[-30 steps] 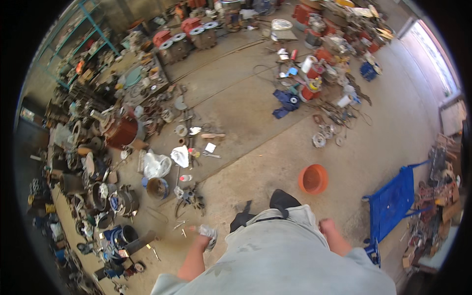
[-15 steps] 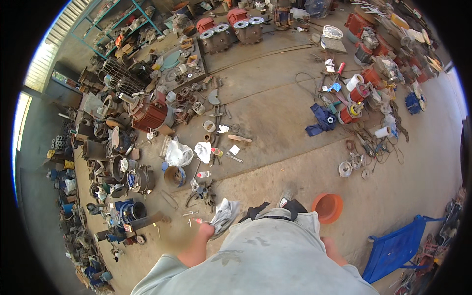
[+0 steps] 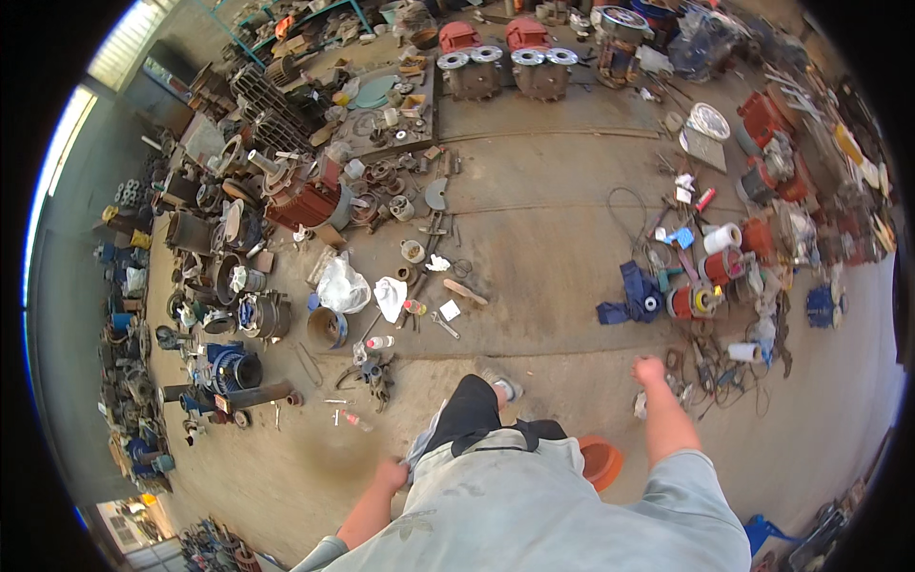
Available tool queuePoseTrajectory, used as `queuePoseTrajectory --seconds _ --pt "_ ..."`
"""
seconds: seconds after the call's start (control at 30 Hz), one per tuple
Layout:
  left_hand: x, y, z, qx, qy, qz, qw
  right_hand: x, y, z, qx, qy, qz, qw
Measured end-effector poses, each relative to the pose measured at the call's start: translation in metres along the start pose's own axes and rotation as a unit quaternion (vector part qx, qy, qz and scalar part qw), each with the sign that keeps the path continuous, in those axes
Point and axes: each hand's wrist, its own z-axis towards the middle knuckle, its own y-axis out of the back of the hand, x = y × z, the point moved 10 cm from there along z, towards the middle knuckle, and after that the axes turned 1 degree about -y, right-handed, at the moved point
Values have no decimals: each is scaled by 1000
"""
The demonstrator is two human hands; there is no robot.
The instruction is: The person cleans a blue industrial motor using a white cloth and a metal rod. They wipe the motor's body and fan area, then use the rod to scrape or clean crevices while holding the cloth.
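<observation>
I am on my feet on a workshop floor. My left hand (image 3: 391, 474) hangs by my left thigh, closed on a grey cloth (image 3: 420, 442); most of the cloth is hidden beside the leg. My right hand (image 3: 648, 370) is held out ahead on the right, curled into a loose fist with nothing showing in it. Beyond that hand, partly covered by it and the forearm, lie round metal parts (image 3: 640, 406). An orange tub (image 3: 601, 461) stands by my right hip, partly behind my shirt.
Left of me are a pipe (image 3: 259, 397), a gear puller (image 3: 378, 379) and a metal bucket (image 3: 327, 327). Ahead lie a wrench (image 3: 445, 326) and a wooden piece (image 3: 465, 291). Blue cloth (image 3: 633, 294), cables and a white roll (image 3: 744, 352) lie to the right. Large red motors (image 3: 303, 203) stand farther off.
My right arm has swung forward into full view. My left hand has drawn back beside the thigh with the cloth. A foot has stepped forward, and the orange tub now sits nearer my body.
</observation>
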Motion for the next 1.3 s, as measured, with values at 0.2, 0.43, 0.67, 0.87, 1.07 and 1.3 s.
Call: queuePoseTrajectory --seconds 0.2,0.43,0.67,0.87,1.07,1.3 --pt "36 -23 46 98 51 92 990 177 -73 -36 -17 192 -163 967" --pt "-45 80 115 -5 70 -59 996 234 -94 -35 7 165 -290 943" --pt "-137 168 107 -48 98 -124 986 351 -136 53 3 20 -387 922" --pt "-180 176 98 97 179 -25 979 569 -360 189 65 110 -455 881" --pt "-335 208 235 119 306 -87 941 751 -647 337 180 215 -426 860" --pt "-439 237 385 111 331 -136 927 842 -860 484 214 216 -451 839"
